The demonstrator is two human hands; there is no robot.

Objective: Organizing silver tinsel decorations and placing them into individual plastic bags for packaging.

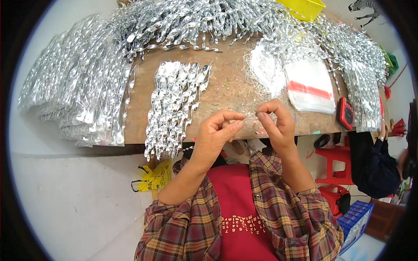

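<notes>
Over the front edge of the table, my left hand and my right hand face each other, a small gap between their fingertips. Each has thumb and forefinger closed in a pinch; whatever they hold is too fine to make out. To the left of my left hand lies a row of twisted silver foil strips, their lower ends hanging past the table edge. Beyond my right hand is a bundle of loose white threads. Beside it sits a stack of clear plastic bags with a red band.
Silver spirals heap along the back of the wooden table, beneath a yellow basket. Bagged spirals fill the left end. A red radio stands at the right. Another person works beyond a red stool; a blue crate is nearby.
</notes>
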